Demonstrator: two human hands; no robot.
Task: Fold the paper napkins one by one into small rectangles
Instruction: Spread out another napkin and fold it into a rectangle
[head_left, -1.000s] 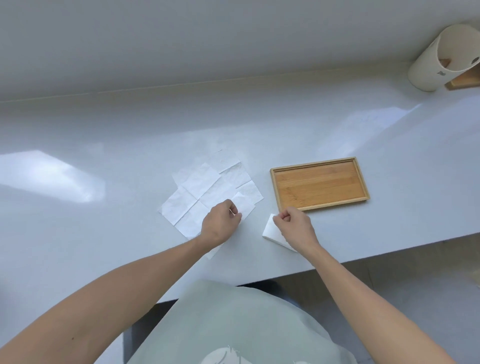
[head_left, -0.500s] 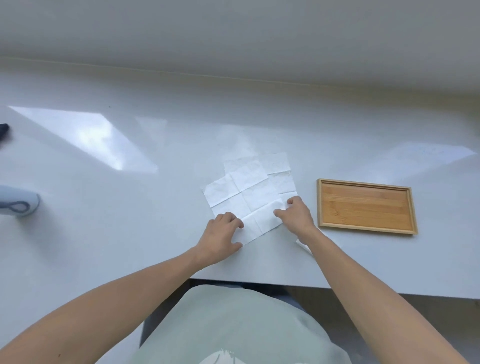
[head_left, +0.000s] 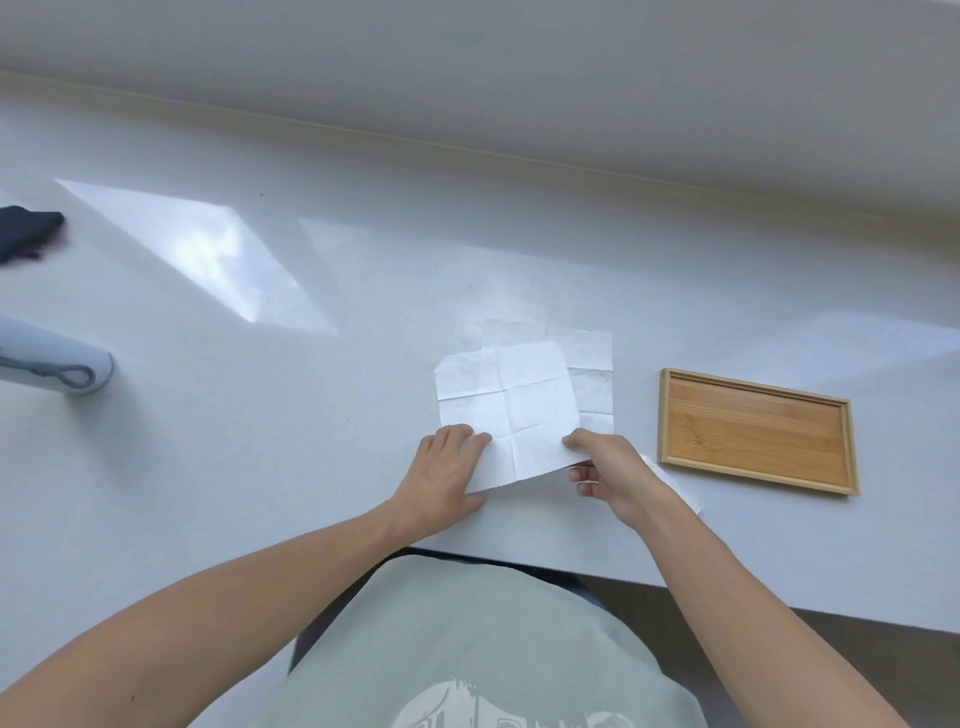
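A white creased paper napkin (head_left: 511, 402) is lifted off the white counter at its near edge. My left hand (head_left: 445, 470) pinches its near left corner and my right hand (head_left: 605, 467) pinches its near right corner. Under it lies another unfolded napkin (head_left: 592, 364), showing along the far and right sides. A small folded napkin (head_left: 675, 480) lies on the counter just right of my right wrist, partly hidden by it.
An empty bamboo tray (head_left: 756, 431) sits on the counter to the right of the napkins. At the far left are a pale blue cylindrical object (head_left: 57, 358) and a dark object (head_left: 26, 234). The counter's near edge (head_left: 727, 597) runs below my hands.
My right hand left the folded napkin and moved onto the unfolded ones. Both hands now pinch the top napkin's near corners and have raised its near edge. The camera view turned left.
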